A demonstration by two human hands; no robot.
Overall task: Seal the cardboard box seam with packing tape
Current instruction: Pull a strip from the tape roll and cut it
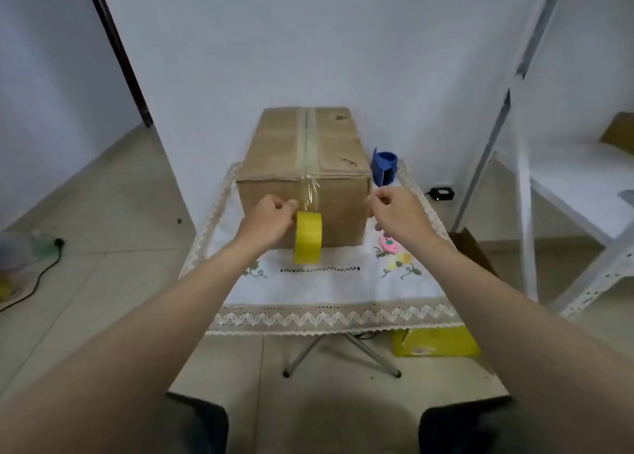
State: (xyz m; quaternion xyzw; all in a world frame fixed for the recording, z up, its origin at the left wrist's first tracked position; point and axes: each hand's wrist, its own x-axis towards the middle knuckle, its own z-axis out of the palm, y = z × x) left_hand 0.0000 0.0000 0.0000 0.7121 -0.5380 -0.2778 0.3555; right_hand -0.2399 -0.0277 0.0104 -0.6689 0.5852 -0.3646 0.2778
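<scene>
Cardboard box [303, 175] standing on table [329, 292], flaps shut, long axis running away from camera. Clear tape strip [309, 137] laid along top seam from far edge to near edge, then folding over near edge and hanging down front face as a loose, wrinkled length [309, 194]. Yellow roll [307, 238] hanging at end of that length, against front face, lower rim near cloth; contact with cloth cannot be told. Left hand [271, 222] curled beside roll, thumb and forefinger at hanging tape just above roll; left grip closed, apparently pinching tape, though exact contact hard to confirm. Right hand [398, 210] at right front corner of box, fingers curled into closed grip, thumb against forefinger; held item, if any, cannot be told. Blue dispenser [383, 167] upright on table just right of box, behind right hand. White embroidered cloth [308, 282] with lace border covering table. Yellow carton [435, 342] on floor under right side of table. White shelf frame [562, 192] at right. Black cable [44, 275] on floor at left.
</scene>
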